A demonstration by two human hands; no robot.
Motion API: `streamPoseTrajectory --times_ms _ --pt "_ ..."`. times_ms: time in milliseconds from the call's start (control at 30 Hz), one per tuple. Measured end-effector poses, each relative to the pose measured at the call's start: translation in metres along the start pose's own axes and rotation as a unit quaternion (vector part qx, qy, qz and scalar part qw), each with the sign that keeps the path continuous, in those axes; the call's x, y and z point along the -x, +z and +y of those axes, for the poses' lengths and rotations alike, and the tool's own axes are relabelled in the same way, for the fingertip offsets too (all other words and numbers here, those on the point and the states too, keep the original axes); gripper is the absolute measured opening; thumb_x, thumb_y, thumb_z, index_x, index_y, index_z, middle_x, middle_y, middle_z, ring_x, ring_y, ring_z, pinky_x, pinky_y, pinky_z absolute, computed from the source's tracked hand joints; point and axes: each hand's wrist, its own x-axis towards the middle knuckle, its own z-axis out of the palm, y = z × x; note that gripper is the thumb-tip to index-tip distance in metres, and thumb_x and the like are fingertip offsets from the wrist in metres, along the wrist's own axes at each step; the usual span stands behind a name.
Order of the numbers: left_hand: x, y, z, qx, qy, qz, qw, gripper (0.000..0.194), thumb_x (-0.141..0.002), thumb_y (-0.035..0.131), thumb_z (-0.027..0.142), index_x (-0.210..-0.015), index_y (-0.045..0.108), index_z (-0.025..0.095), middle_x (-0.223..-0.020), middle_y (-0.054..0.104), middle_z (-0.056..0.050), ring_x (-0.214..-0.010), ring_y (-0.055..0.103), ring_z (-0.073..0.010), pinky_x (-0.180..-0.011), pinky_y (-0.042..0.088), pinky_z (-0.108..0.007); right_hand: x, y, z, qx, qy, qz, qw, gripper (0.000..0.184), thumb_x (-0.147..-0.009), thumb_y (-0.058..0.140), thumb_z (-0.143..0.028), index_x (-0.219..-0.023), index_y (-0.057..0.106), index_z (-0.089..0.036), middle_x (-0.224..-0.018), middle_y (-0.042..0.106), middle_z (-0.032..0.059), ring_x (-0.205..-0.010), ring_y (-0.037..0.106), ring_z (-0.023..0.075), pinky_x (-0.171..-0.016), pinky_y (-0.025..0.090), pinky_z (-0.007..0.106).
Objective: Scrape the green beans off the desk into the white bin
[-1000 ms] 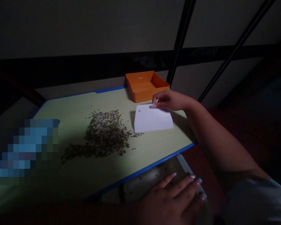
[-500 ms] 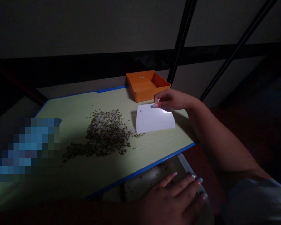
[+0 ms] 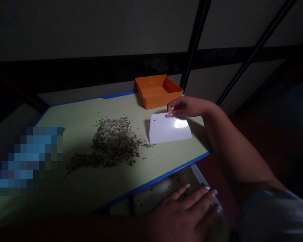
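Note:
My right hand (image 3: 182,107) pinches the top edge of a white plastic dough scraper (image 3: 168,130), which has a small hole in one corner. The scraper stands tilted on the table (image 3: 111,188), its lower edge near the surface. To its left lies a loose heap of small dark green-brown dried bits (image 3: 113,144), with a few strays close to the scraper. My left hand (image 3: 184,211) is stretched flat, fingers spread, over an open drawer (image 3: 155,195) below the table's front edge. More bits are scattered inside that drawer.
An orange tray (image 3: 158,101) stands at the table's back edge, just behind my right hand. A blue pixelated patch (image 3: 27,156) hides something on the left. Blue trim (image 3: 166,175) runs along the table's edge. Cabinet panels (image 3: 103,30) rise behind.
The scraper, still in my right hand, has shifted slightly right, away from the heap. My left hand stays over the drawer. The view has moved a little.

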Motion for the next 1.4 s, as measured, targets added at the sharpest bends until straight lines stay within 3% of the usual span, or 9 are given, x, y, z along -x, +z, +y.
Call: streamPoseTrajectory --times_ms 467,1400 --pt "0.0016 0.0052 0.0023 0.025 -0.007 -0.008 1.000 0.035 -0.097 0.036 0.031 -0.127 0.050 0.023 -0.138 0.049 0.002 -0.129 0.040 -0.0138 -0.097 0.040 -0.030 0.0016 -0.0094 0.0076 0.053 0.041 -0.074 0.995 0.016 -0.077 0.058 -0.030 -0.072 0.056 -0.015 -0.062 0.045 -0.0029 -0.060 0.040 0.0083 -0.057 0.033 0.024" --pt "-0.0001 -0.0025 0.0041 0.047 -0.019 -0.053 0.997 0.038 -0.097 0.034 0.033 -0.131 0.047 0.022 -0.142 0.045 0.002 -0.131 0.037 -0.0128 -0.101 0.039 -0.030 0.0017 -0.0047 0.0030 0.054 0.019 -0.153 0.987 0.019 -0.077 0.060 -0.031 -0.069 0.052 -0.015 -0.060 0.042 -0.0047 -0.059 0.039 0.0080 -0.058 0.032 0.023"
